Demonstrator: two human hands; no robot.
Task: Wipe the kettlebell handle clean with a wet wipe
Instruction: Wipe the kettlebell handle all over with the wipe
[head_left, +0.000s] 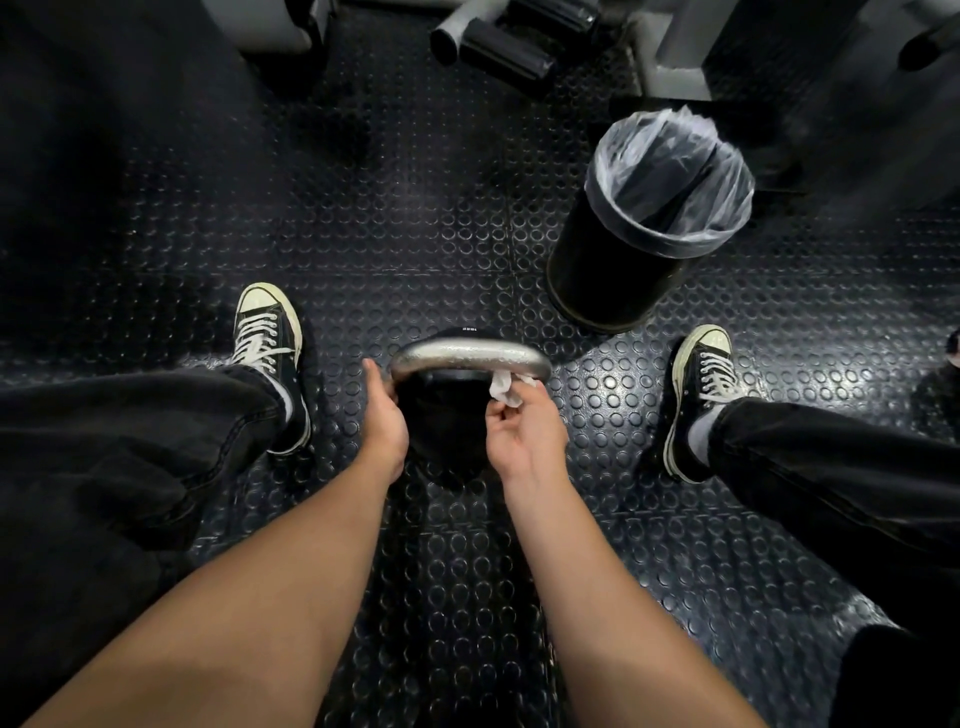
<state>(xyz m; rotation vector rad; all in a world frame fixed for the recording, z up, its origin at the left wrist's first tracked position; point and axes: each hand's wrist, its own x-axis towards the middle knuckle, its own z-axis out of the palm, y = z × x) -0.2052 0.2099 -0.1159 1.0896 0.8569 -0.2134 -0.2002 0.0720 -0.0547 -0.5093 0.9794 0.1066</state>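
Note:
A black kettlebell (441, 431) stands on the studded rubber floor between my feet, its silver handle (467, 354) arching across the top. My left hand (383, 415) grips the left end of the handle, fingers hidden behind it. My right hand (524, 434) pinches a crumpled white wet wipe (505, 388) against the underside of the handle near its right end.
A black bin (618, 260) lined with a clear bag stands on the floor to the far right. My black sneakers (267, 332) (704, 384) flank the kettlebell. Gym machine parts and foam rollers (498, 47) lie at the far edge.

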